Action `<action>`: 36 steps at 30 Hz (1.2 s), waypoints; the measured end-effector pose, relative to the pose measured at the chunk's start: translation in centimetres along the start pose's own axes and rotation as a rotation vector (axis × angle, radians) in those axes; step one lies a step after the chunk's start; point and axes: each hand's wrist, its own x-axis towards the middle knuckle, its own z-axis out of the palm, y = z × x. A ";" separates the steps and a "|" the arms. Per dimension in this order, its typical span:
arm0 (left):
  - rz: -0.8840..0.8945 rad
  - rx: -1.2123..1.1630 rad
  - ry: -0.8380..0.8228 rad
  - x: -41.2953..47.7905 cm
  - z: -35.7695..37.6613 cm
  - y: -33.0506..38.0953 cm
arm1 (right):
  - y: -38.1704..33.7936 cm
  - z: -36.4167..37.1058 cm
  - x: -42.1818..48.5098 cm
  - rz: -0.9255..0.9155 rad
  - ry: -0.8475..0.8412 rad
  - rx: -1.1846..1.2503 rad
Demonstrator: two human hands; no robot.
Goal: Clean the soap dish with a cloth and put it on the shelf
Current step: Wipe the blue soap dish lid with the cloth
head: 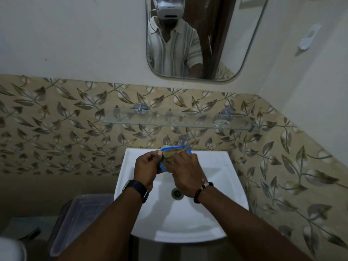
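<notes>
The fingers (150,159) of the left hand (146,166) are curled together around the left end of the soap dish (180,147), the thumb lying over its near edge, so this hand is clamped on the dish. The fingers (185,157) of the right hand (185,171) are bent and pressed down into the middle of the dish, closed over a brownish cloth (170,154) that shows between the two hands. Only part of the cloth is visible; the rest lies under the right hand.

The soap dish has a blue rim and is held tilted above the back of the white sink (222,178), not resting on it. Just behind it, a clear tap knob (182,139) stands at the wall. The drain (177,193) sits lower in the basin, near the right wrist.

The left wrist carries a dark watch (138,188), the right wrist a bracelet of dark and pale beads (202,189).

Above the sink, a glass shelf (169,122) is fixed to the leaf-patterned tiles (56,129) on two round brackets, well apart from the dish. Higher up hangs a mirror (235,44) with rounded corners. To the left of the sink, lower down, stands a grey bin with a translucent lid (81,219).
</notes>
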 end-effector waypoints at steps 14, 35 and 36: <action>-0.001 -0.051 0.079 0.0 -1.0 0.9 | 3.0 -1.8 0.5 0.004 0.009 -0.149; 0.120 -0.008 0.068 -1.5 0.9 0.5 | 1.1 -2.6 2.0 0.207 -0.065 -0.313; 0.115 -0.011 0.074 -1.5 0.9 0.4 | 1.0 -2.6 1.9 0.233 -0.068 -0.294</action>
